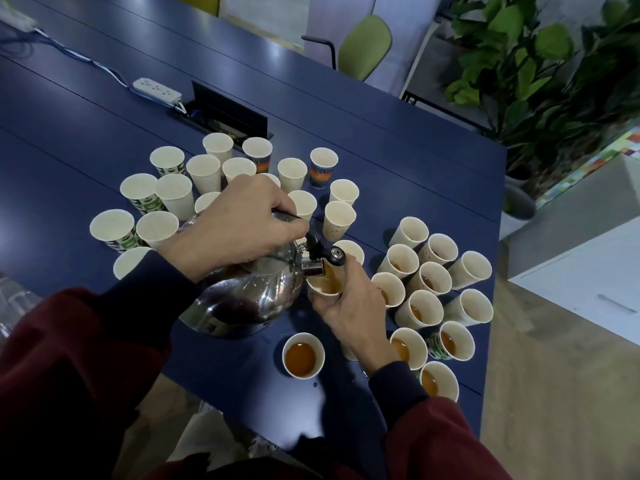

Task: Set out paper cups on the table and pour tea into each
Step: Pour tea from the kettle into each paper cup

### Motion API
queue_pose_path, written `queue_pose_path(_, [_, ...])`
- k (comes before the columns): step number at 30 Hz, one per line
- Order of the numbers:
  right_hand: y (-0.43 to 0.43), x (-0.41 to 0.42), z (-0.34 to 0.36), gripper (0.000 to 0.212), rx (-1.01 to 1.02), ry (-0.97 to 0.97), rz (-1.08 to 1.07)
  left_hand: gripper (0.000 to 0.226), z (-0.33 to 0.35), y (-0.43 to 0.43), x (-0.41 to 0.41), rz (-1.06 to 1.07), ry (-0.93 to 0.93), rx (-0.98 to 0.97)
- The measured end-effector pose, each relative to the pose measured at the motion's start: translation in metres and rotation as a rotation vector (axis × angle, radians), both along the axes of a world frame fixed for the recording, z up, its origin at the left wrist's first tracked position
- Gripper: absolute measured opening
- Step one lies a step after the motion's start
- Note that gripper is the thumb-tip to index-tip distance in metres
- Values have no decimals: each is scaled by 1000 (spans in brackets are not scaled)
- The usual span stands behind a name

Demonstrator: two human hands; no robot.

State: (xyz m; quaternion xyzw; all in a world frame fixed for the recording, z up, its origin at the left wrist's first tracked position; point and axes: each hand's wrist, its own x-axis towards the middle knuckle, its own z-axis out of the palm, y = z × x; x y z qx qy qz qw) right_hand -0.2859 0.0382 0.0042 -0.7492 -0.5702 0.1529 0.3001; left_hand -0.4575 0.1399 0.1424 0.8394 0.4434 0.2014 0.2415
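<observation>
Gripping the black handle of the steel kettle (249, 296) in the left hand (235, 230), kettle tipped spout-down, with the right hand (349, 310) wrapped round a paper cup (320, 287) held right at the spout and taking a stream of tea. Beyond the left hand, crowded by empty cups (173, 188) standing close against the kettle; right of the right hand, hemmed in by filled cups (424, 306) running near the right edge of the table (398, 161). Toward the body, only a lone filled cup (303, 355) and bare blue top up to the near edge.
</observation>
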Motion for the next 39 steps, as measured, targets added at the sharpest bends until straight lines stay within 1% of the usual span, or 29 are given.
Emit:
queue_pose_path(2, [0,0,-2,54,-25,-30,-5,43,-2,0,1,-13,2,8])
queue_pose_path(8, [1,3,-6,60,-102,-66,-2,34,-6,-1,0,-15,-48,-39])
queue_pose_path(12, [2,5,-7,57,-162,-77,-13,29,-7,1,-5,48,-151,-99])
queue_pose_path(14, [4,6,-7,57,-210,-83,-15,25,-7,2,-8,100,-232,-163])
queue_pose_path(16, [7,6,-9,60,-267,-84,-14,24,-7,3,-13,151,-302,-221])
queue_pose_path(21, [12,4,-23,70,-371,-190,53,25,0,4,-18,175,-352,-242])
queue_pose_path(23, [13,2,-29,76,-399,-210,63,25,4,6,-18,173,-347,-226])
queue_pose_path(27, [18,0,-35,76,-415,-237,48,25,12,12,-19,157,-338,-209])
queue_pose_path(30, [17,2,-32,88,-440,-216,78,25,15,17,-19,143,-328,-200])
queue_pose_path(31, [15,6,-30,90,-431,-185,70,25,16,18,-19,143,-325,-199])
queue_pose_path(32, [14,10,-27,85,-383,-145,41,25,16,20,-18,144,-326,-204])
queue_pose_path(34, [14,23,-21,62,-177,-76,-62,24,18,27,-17,131,-334,-216])
queue_pose_path(35, [17,30,-19,52,-64,-83,-111,25,18,30,-17,121,-334,-214])
queue_pose_path(36, [23,39,-18,46,-6,-109,-151,25,19,35,-16,111,-329,-211])
queue_pose_path(37, [29,47,-18,46,-14,-138,-175,25,20,40,-13,96,-323,-211])
queue_pose_path(39, [45,58,-21,59,-155,-224,-160,26,23,49,-9,66,-328,-214])
